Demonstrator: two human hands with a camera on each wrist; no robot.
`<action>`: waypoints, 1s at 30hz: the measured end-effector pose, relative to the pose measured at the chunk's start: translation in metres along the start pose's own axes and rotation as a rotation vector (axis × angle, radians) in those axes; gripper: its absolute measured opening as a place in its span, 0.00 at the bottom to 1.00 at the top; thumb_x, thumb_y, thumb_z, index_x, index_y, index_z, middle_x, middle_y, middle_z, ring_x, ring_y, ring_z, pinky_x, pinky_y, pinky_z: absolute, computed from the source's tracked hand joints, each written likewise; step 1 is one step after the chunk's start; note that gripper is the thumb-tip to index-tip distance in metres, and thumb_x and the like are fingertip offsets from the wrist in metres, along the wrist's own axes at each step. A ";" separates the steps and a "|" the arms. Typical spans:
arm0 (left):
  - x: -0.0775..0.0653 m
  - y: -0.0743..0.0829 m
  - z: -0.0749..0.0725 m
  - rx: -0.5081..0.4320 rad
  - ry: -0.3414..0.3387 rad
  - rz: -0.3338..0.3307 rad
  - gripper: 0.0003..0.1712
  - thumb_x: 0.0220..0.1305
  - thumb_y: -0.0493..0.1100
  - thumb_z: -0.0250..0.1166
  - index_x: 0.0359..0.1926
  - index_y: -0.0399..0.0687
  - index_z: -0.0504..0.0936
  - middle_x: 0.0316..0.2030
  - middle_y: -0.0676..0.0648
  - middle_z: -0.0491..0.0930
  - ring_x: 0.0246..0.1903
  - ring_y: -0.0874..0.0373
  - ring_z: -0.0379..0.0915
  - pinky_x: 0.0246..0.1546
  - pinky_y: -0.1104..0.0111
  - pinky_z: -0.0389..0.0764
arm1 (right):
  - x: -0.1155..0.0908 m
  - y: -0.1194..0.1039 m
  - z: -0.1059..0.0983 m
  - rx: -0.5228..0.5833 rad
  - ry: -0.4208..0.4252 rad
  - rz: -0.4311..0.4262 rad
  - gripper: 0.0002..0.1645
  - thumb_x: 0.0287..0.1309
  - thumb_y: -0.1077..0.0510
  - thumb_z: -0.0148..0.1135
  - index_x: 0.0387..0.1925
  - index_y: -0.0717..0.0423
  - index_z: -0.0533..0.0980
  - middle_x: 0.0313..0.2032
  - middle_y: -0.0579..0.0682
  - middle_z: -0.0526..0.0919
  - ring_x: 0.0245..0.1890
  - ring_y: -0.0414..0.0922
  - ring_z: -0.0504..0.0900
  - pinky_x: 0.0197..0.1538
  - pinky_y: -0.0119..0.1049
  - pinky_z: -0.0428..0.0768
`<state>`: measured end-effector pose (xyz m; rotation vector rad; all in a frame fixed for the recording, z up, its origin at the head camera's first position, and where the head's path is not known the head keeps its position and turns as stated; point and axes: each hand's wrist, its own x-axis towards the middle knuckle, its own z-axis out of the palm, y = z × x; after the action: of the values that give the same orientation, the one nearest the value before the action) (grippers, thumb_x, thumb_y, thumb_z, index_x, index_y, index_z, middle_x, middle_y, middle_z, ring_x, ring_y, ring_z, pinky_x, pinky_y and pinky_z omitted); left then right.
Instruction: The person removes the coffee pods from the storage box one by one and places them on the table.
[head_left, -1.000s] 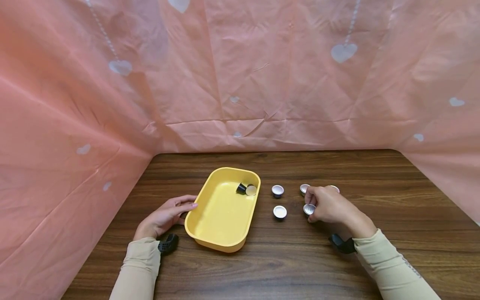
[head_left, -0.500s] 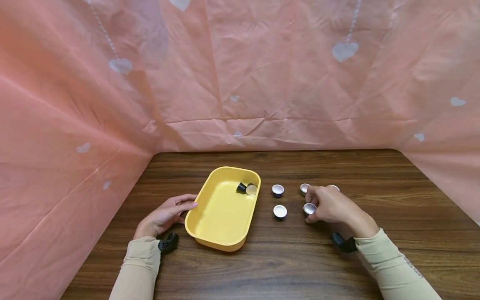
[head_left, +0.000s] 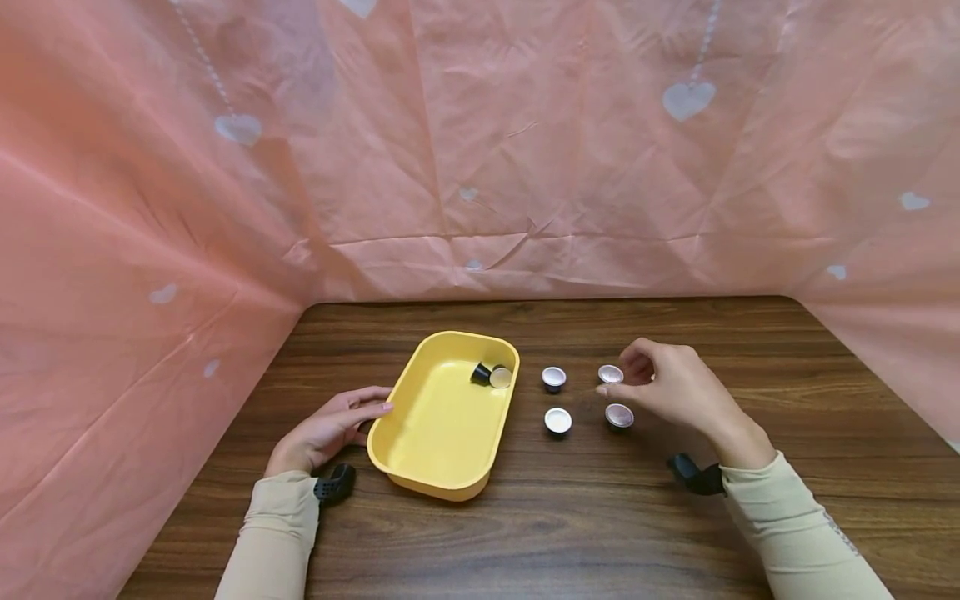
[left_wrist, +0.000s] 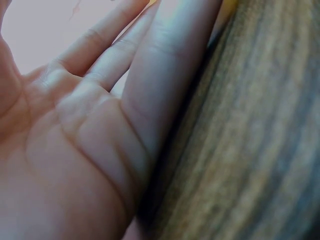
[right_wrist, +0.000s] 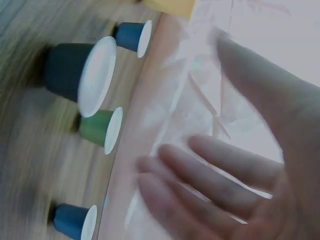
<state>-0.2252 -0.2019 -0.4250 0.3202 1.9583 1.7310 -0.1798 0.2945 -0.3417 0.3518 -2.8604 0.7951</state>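
My left hand (head_left: 330, 429) holds the left side of a yellow tray (head_left: 431, 487), thumb over the rim and fingers against the outer wall. In the left wrist view its fingers (left_wrist: 165, 60) reach forward close over the wood. Right of the tray, coffee capsules stand on the table with silvery lids up, among them a front right capsule (head_left: 619, 417) and a back right capsule (head_left: 611, 375). My right hand (head_left: 686, 387) hovers over these two, fingers loosely bent and holding nothing. In the right wrist view, a dark capsule (right_wrist: 70, 70) stands nearest the camera, with a green capsule (right_wrist: 97, 127) beyond.
Two more capsules stand nearer the tray, one at the back (head_left: 553, 379) and one in front (head_left: 558, 422). Inside the tray's far right corner lie a tipped black capsule (head_left: 481, 374) and a pale-lidded capsule (head_left: 500, 378). A pink curtain (head_left: 525, 167) hangs behind the wooden table (head_left: 570, 533).
My right hand has let go of the front right capsule and risen up and back from it, fingers spreading. That capsule stays on the table. The left hand and tray hold their place.
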 end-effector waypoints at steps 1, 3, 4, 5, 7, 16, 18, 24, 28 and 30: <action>0.000 0.000 0.000 0.000 0.002 0.000 0.32 0.81 0.46 0.60 0.76 0.32 0.68 0.54 0.54 0.85 0.51 0.59 0.86 0.52 0.58 0.89 | 0.000 -0.001 -0.002 0.032 0.028 0.010 0.31 0.56 0.34 0.81 0.47 0.54 0.85 0.40 0.50 0.91 0.41 0.45 0.89 0.44 0.38 0.84; 0.000 0.000 -0.001 0.002 0.001 0.001 0.32 0.81 0.46 0.60 0.76 0.31 0.68 0.54 0.54 0.85 0.50 0.59 0.86 0.51 0.58 0.89 | 0.001 -0.004 -0.006 0.102 0.061 0.030 0.31 0.59 0.34 0.79 0.51 0.53 0.86 0.42 0.50 0.92 0.43 0.45 0.90 0.46 0.35 0.84; 0.000 0.000 -0.001 0.002 -0.001 0.001 0.32 0.81 0.46 0.60 0.76 0.31 0.68 0.54 0.53 0.85 0.50 0.58 0.86 0.51 0.58 0.89 | 0.001 -0.005 -0.008 0.134 0.071 0.034 0.31 0.61 0.35 0.78 0.52 0.52 0.85 0.44 0.50 0.93 0.43 0.45 0.90 0.46 0.33 0.84; 0.000 -0.001 -0.002 0.004 -0.002 0.002 0.32 0.81 0.46 0.60 0.76 0.31 0.68 0.54 0.53 0.85 0.50 0.59 0.86 0.51 0.58 0.89 | 0.001 -0.006 -0.010 0.168 0.074 0.043 0.30 0.62 0.35 0.77 0.54 0.52 0.85 0.45 0.50 0.93 0.43 0.43 0.91 0.45 0.31 0.84; 0.000 -0.001 -0.002 0.006 -0.003 0.003 0.32 0.82 0.46 0.60 0.76 0.31 0.68 0.54 0.53 0.85 0.50 0.59 0.86 0.51 0.58 0.89 | 0.000 -0.008 -0.014 0.223 0.077 0.054 0.28 0.64 0.37 0.76 0.55 0.51 0.85 0.46 0.50 0.93 0.43 0.39 0.90 0.43 0.27 0.84; 0.001 -0.001 -0.002 0.007 -0.007 0.006 0.32 0.82 0.46 0.59 0.76 0.30 0.67 0.54 0.53 0.85 0.51 0.59 0.86 0.51 0.58 0.90 | 0.000 -0.007 -0.017 0.348 0.045 0.067 0.27 0.66 0.43 0.77 0.59 0.53 0.84 0.49 0.54 0.92 0.42 0.31 0.89 0.42 0.26 0.84; 0.000 -0.001 -0.002 0.002 -0.007 0.007 0.32 0.82 0.46 0.59 0.76 0.30 0.67 0.54 0.53 0.85 0.50 0.59 0.86 0.51 0.58 0.90 | 0.001 -0.008 -0.016 0.361 0.031 0.055 0.28 0.65 0.46 0.78 0.60 0.55 0.84 0.50 0.55 0.92 0.42 0.29 0.89 0.42 0.25 0.84; 0.000 0.000 -0.001 0.008 -0.001 -0.002 0.33 0.81 0.46 0.60 0.76 0.31 0.67 0.55 0.53 0.85 0.52 0.59 0.86 0.53 0.58 0.89 | 0.002 -0.019 -0.013 0.434 0.005 0.037 0.28 0.63 0.51 0.80 0.60 0.58 0.83 0.54 0.61 0.90 0.44 0.30 0.89 0.46 0.26 0.86; 0.000 0.000 -0.001 0.020 0.011 -0.006 0.33 0.80 0.47 0.61 0.75 0.32 0.69 0.55 0.53 0.86 0.53 0.59 0.85 0.53 0.59 0.88 | 0.008 -0.031 -0.007 0.436 0.017 0.023 0.26 0.62 0.54 0.80 0.58 0.58 0.84 0.53 0.61 0.90 0.45 0.33 0.91 0.47 0.26 0.87; 0.000 0.000 -0.001 0.019 0.014 -0.009 0.32 0.80 0.47 0.61 0.75 0.32 0.69 0.54 0.53 0.86 0.53 0.59 0.85 0.52 0.59 0.88 | 0.013 -0.038 -0.003 0.426 0.026 0.013 0.24 0.61 0.54 0.81 0.56 0.57 0.84 0.51 0.59 0.91 0.45 0.35 0.91 0.47 0.26 0.87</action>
<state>-0.2252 -0.2026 -0.4248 0.3064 1.9846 1.7146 -0.1815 0.2621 -0.3182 0.3666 -2.6518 1.4003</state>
